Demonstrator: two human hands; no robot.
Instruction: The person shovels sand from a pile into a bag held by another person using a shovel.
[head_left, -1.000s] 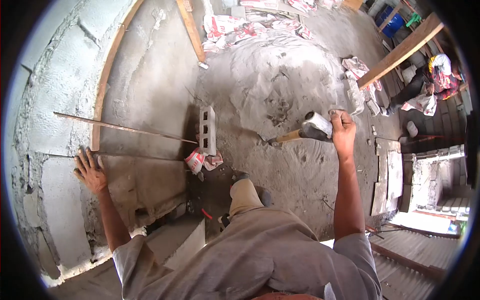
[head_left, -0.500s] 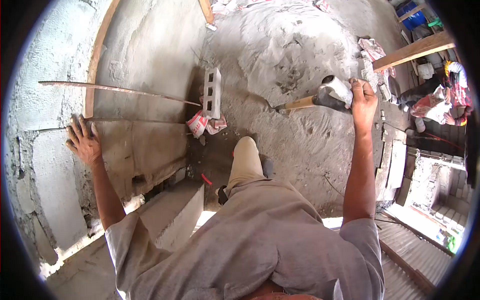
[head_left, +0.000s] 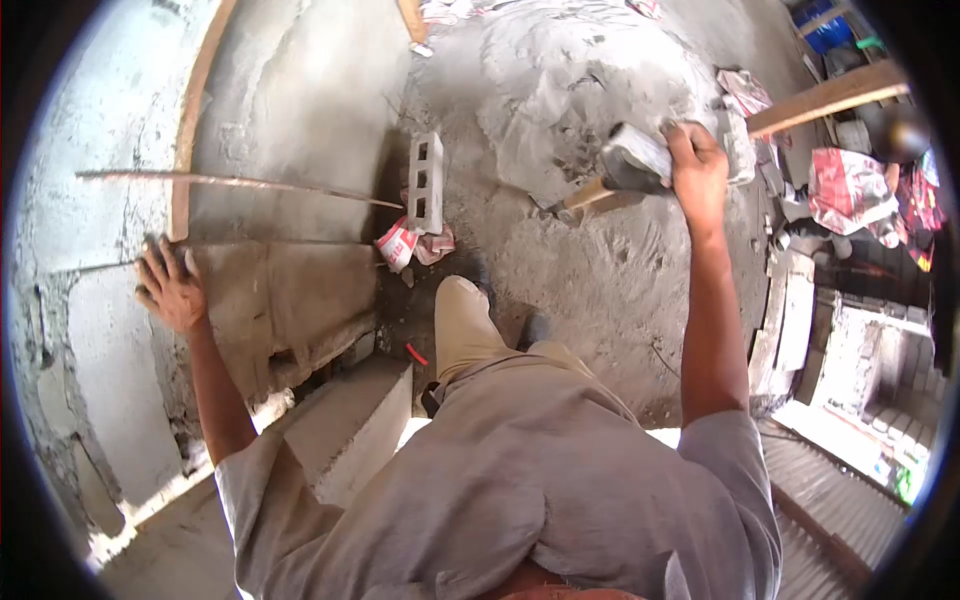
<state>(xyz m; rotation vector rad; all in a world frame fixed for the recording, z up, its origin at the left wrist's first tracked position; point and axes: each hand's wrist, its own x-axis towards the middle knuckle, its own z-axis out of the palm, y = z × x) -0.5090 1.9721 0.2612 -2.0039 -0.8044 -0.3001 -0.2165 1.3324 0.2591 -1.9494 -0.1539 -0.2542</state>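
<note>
Head view: our right hand [head_left: 698,168] curls its fingers around the grey end [head_left: 645,150] of a tool [head_left: 622,172], whose wooden shaft [head_left: 588,193] slants down-left of them toward the sand [head_left: 630,270]; our left hand [head_left: 173,290] spreads its fingers, gripping nothing, against the wall [head_left: 235,290], likely to brace us.

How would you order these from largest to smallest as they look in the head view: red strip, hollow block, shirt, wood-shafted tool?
Largest to smallest:
1. Shirt
2. Wood-shafted tool
3. Hollow block
4. Red strip
</note>
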